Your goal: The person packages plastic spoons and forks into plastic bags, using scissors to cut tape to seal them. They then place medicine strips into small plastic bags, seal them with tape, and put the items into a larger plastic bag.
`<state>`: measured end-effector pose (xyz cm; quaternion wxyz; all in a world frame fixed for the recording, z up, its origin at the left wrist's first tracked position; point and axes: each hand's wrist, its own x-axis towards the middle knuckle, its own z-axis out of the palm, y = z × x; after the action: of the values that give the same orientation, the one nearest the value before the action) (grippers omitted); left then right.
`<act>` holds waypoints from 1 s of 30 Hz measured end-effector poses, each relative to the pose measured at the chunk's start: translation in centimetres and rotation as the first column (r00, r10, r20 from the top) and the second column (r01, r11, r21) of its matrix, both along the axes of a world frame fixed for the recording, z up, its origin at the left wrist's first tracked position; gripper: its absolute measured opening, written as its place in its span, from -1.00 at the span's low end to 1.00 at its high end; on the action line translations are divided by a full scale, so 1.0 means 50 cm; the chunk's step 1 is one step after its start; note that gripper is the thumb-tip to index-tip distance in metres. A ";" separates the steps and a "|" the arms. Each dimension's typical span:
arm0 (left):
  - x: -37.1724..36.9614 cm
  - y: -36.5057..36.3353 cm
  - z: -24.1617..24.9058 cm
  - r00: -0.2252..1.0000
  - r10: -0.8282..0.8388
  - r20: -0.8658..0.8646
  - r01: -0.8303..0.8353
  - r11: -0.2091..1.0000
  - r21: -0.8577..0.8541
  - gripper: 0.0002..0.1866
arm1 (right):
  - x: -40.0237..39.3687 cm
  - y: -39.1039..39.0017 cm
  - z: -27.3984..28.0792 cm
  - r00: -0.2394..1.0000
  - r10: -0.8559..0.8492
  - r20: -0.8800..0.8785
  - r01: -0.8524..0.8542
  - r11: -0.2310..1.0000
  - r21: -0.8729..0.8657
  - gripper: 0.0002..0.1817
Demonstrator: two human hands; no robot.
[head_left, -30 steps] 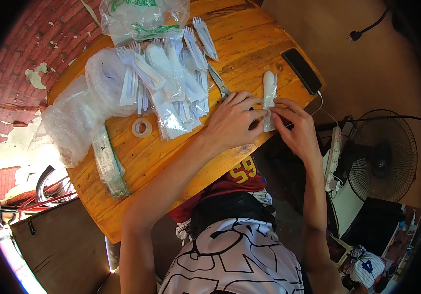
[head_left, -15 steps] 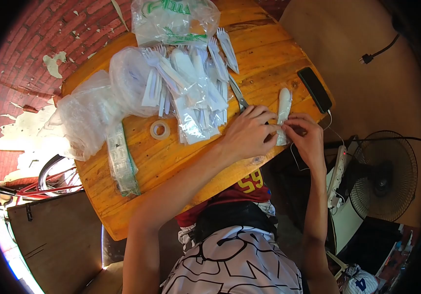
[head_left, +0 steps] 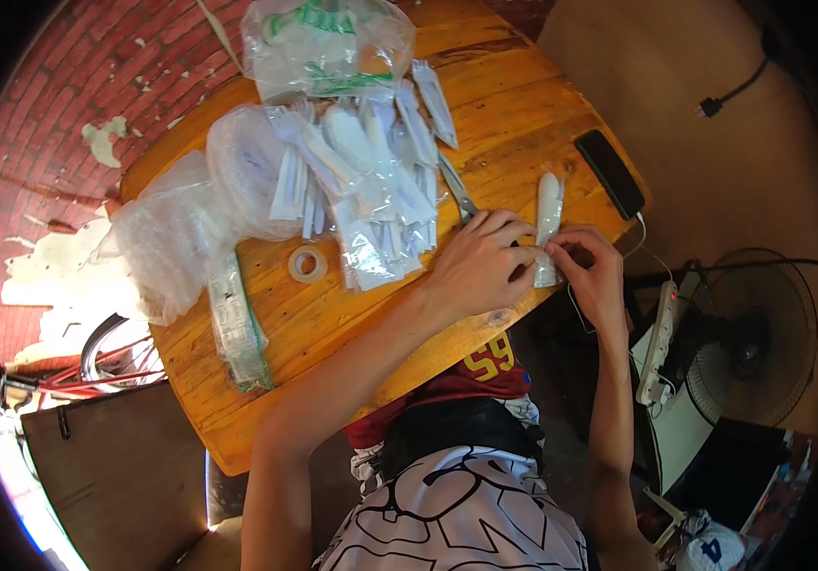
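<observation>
A clear plastic packet of white cutlery, with what looks like a spoon's bowl at its far end [head_left: 549,205], lies near the table's front right edge. My left hand [head_left: 487,262] is bent over the packet's left side, fingers curled and fingertips pinching it. From the right, my right hand [head_left: 592,269] pinches the packet's right edge between thumb and forefinger. Just beyond my left hand are scissors [head_left: 457,186], their handles partly under it. A pile of wrapped white plastic forks and other cutlery [head_left: 371,190] spreads to the left, and a roll of clear tape [head_left: 307,265] lies by it.
A phone [head_left: 609,174] with a white cable lies at the right edge of the wooden table [head_left: 380,333]. Clear plastic bags [head_left: 166,233], a green-printed bag [head_left: 328,48] and a long packet [head_left: 236,324] sit left and far. A power strip [head_left: 658,347] and fan [head_left: 747,343] stand right.
Both hands keep nearly the same pinch on the cutlery packet, with only slight finger movement. The whole view has shifted a little, so the pile and bags appear lower.
</observation>
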<state>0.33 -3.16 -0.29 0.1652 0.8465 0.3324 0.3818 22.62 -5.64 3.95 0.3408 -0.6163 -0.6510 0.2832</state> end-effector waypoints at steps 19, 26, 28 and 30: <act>-0.090 -0.156 0.146 0.985 0.119 0.127 -0.115 0.992 -0.043 -0.75 | -0.001 -0.035 -0.003 0.984 -0.068 0.167 0.058 0.996 0.062 -0.73; -0.240 -0.382 0.087 0.741 0.671 -0.021 -0.655 0.716 -0.241 -0.82 | -0.026 -0.013 0.030 0.988 -0.101 0.119 0.114 0.988 -0.104 -0.31; -0.257 -0.420 0.061 0.651 0.759 -0.019 -0.737 0.627 -0.252 -0.83 | -0.032 0.012 0.015 0.985 -0.081 0.151 0.088 0.995 -0.037 -0.24; -0.266 -0.440 0.052 0.574 0.819 0.005 -0.785 0.552 -0.280 -0.84 | -0.047 0.036 0.021 0.988 -0.068 0.136 0.072 0.997 -0.022 -0.25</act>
<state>-12.97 -25.16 2.30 0.0986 0.5454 0.7148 0.4264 20.29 -3.84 5.02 0.2973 -0.6612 -0.6467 0.2373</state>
